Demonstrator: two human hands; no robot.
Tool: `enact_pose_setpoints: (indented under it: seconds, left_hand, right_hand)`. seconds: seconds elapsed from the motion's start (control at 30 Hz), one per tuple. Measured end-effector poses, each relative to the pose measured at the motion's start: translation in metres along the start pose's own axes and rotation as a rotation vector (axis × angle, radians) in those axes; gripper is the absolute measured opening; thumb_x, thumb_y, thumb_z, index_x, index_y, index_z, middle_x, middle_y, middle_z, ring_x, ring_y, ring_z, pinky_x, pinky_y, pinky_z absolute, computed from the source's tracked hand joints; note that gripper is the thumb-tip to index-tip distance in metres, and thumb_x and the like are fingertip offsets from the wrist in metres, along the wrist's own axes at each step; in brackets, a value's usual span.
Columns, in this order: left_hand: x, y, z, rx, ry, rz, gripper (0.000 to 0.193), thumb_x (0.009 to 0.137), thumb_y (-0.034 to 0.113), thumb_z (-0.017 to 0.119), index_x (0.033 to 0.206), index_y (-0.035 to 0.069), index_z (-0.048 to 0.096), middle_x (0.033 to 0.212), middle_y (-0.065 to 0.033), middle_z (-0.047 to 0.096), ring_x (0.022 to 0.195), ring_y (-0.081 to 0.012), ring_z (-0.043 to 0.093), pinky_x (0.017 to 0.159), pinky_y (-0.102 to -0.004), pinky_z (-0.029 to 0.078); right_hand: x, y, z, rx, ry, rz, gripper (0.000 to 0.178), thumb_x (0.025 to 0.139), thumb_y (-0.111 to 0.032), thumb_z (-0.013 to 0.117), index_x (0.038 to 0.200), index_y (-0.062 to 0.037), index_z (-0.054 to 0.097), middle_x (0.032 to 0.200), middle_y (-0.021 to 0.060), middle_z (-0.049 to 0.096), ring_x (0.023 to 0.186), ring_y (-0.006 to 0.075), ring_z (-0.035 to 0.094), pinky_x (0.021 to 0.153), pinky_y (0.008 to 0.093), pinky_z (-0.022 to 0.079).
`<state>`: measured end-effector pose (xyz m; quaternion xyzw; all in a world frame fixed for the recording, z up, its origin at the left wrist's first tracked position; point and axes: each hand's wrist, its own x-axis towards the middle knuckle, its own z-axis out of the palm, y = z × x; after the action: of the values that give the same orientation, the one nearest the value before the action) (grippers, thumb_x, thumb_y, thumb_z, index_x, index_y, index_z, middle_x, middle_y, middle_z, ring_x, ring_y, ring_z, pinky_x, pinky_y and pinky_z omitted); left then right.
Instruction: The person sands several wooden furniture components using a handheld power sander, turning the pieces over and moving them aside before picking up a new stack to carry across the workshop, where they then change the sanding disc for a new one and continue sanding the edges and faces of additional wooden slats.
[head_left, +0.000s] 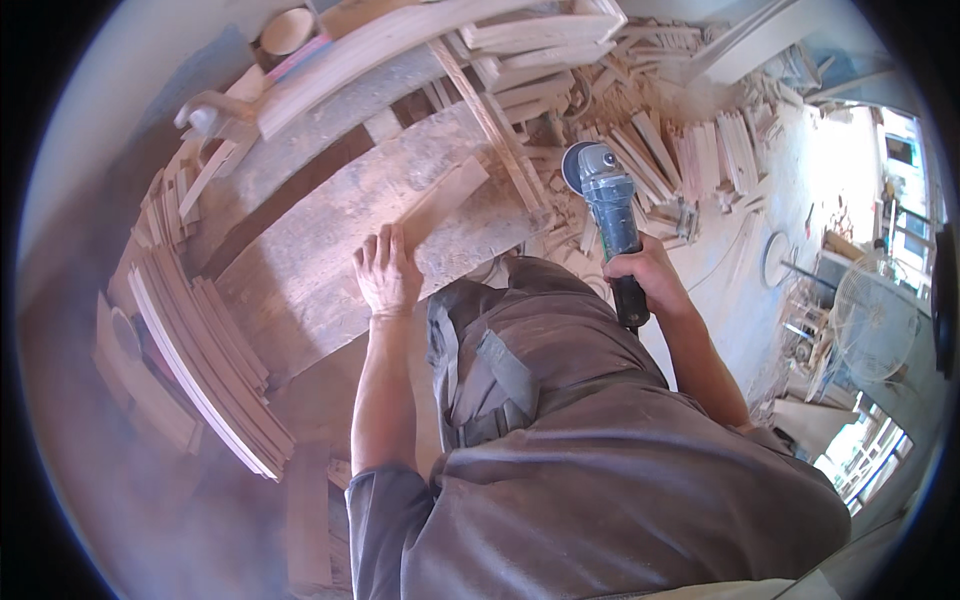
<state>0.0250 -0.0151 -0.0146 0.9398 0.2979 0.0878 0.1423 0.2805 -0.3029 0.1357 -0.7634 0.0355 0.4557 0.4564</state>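
My right hand (650, 272) is wrapped round the black rear of an angle grinder (608, 195), which I hold up off the right end of the workbench. The grinder has a grey-blue head with a disc (576, 167) on its left side. On the dusty wooden workbench (300, 270) lies a short flat wooden board (445, 200), slanting away to the right. My left hand (388, 272) rests at the board's near end, fingers bent over it. Its thumb is hidden, as is the underside of the board.
A wooden strip (490, 130) crosses the bench's right part. Long planks (205, 365) are stacked at the left, and larger timbers (370, 55) lie along the back. Offcuts (690, 155) and shavings cover the floor at the far right. A standing fan (875, 315) is at the right.
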Motion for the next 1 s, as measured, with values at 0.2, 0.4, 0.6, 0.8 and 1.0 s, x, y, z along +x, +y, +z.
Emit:
enact_pose_setpoints:
  seconds: [0.2,0.4,0.6,0.8,1.0]
  left_hand:
    - [-0.014,-0.004,0.031,0.072,0.003,0.189,0.057,0.077,0.006,0.076,0.132,0.006,0.061,0.137,-0.0141,0.060,0.128,-0.0363,0.056,0.106,-0.0517,0.043]
    - [0.010,0.032,0.034,0.034,-0.052,-0.005,0.069,0.074,0.012,0.082,0.138,0.004,0.057,0.137,-0.0165,0.056,0.130,-0.0432,0.048,0.110,-0.0561,0.042]
    - [0.027,0.031,0.057,-0.071,-0.120,-0.086,0.051,0.074,0.016,0.086,0.119,0.004,0.067,0.132,-0.0166,0.061,0.120,-0.0428,0.054,0.103,-0.0525,0.050]
    - [0.012,0.029,0.059,-0.030,-0.126,-0.023,0.066,0.070,0.024,0.092,0.127,0.006,0.065,0.132,-0.0134,0.064,0.121,-0.0401,0.057,0.102,-0.0508,0.051]
    - [0.009,0.027,0.056,0.013,-0.140,0.002,0.074,0.065,0.026,0.094,0.131,0.011,0.063,0.131,-0.0076,0.065,0.118,-0.0352,0.061,0.101,-0.0496,0.050]
  right_hand:
    - [0.028,0.034,-0.045,-0.065,-0.036,0.139,0.026,0.065,-0.005,0.074,0.088,-0.0004,0.063,0.074,0.0055,0.064,0.065,0.0155,0.062,0.062,0.0314,0.048]
    - [0.039,0.037,-0.046,-0.049,-0.026,0.149,0.027,0.065,-0.006,0.075,0.088,-0.0007,0.063,0.073,0.0044,0.063,0.063,0.0146,0.060,0.060,0.0312,0.047]
    - [0.056,0.022,-0.012,-0.070,-0.086,0.123,0.036,0.065,-0.007,0.078,0.097,0.0008,0.065,0.079,0.0043,0.064,0.069,0.0143,0.061,0.067,0.0304,0.048]
    - [0.047,0.010,0.028,-0.119,-0.094,0.088,0.041,0.065,-0.008,0.080,0.102,0.0000,0.066,0.082,0.0028,0.064,0.072,0.0133,0.060,0.069,0.0297,0.048]
    - [0.041,0.009,0.052,-0.154,-0.085,0.108,0.040,0.065,-0.007,0.080,0.102,-0.0012,0.066,0.082,0.0012,0.061,0.073,0.0125,0.057,0.067,0.0296,0.045]
